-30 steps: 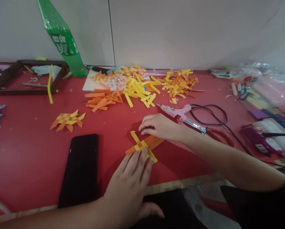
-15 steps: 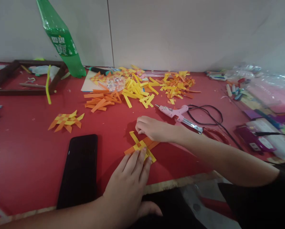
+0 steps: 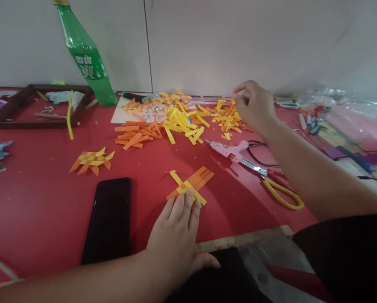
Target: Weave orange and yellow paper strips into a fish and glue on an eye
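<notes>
My left hand point(image 3: 175, 233) lies flat on the red table point(image 3: 43, 210), its fingertips pressing the near end of a small weave of orange and yellow paper strips point(image 3: 191, 183). My right hand point(image 3: 254, 105) is raised over the far pile of mixed yellow and orange strips point(image 3: 229, 113), with thumb and forefinger pinched together; whether they hold a strip I cannot make out. A heap of yellow strips point(image 3: 182, 122) and a heap of orange strips point(image 3: 136, 134) lie left of that pile.
A black phone point(image 3: 109, 219) lies left of my left hand. A finished woven piece point(image 3: 92, 162) sits further left. A pink glue gun point(image 3: 231, 149), scissors point(image 3: 276, 189) and a black cord lie to the right. A green bottle point(image 3: 87, 59) and a wooden frame point(image 3: 33, 105) stand at the back.
My right hand has lifted off the weave and moved away and to the right, up over the far strip pile. My left hand stays pressed on the weave.
</notes>
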A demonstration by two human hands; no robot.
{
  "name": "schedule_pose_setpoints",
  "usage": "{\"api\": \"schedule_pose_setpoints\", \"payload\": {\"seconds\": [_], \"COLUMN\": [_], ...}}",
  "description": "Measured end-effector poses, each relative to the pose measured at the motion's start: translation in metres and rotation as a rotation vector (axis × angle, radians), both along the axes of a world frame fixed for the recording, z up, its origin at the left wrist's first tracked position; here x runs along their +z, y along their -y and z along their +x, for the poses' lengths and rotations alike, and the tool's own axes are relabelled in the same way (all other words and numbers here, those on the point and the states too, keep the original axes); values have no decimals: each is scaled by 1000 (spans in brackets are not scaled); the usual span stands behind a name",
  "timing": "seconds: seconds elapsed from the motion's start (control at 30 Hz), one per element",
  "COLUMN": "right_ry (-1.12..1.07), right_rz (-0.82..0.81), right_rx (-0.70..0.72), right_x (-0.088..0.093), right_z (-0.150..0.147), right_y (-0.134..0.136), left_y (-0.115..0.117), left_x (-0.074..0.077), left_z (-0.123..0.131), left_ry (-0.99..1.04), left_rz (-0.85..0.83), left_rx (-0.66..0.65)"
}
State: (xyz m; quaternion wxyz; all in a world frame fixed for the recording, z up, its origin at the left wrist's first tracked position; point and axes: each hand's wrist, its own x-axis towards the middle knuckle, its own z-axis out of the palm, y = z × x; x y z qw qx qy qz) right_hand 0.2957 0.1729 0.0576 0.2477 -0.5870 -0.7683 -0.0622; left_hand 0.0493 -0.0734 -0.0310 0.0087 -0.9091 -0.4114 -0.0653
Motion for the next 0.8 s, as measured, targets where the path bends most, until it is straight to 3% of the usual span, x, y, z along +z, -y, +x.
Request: {"api": "schedule_pose_setpoints", "payload": {"seconds": [0.1,0.23,0.33,0.4,0.57,0.8], "right_ry": [103,168,8,-96,-177,-114], "right_rz": [-78,-261,-408,-380,-306,-455], "right_rx": [180,517,495,445,424,562], "right_x": [0,-26,-53,-70,-91,-87], "right_z": [-8,-46,-64,-67,-60,-54], "right_y": [18,88,133,149,155,136], "left_y": [-5,-13,-15,-18,-39,-54], "left_x": [-2,4,15,25,33,8], "left_z": [15,33,31,21,-19,-45], "left_ry": [-86,-161,-69,38,90,98], "left_rz": [-53,-50,71,181,216,347], "left_rx": [57,173,159,100,-55,-123]}}
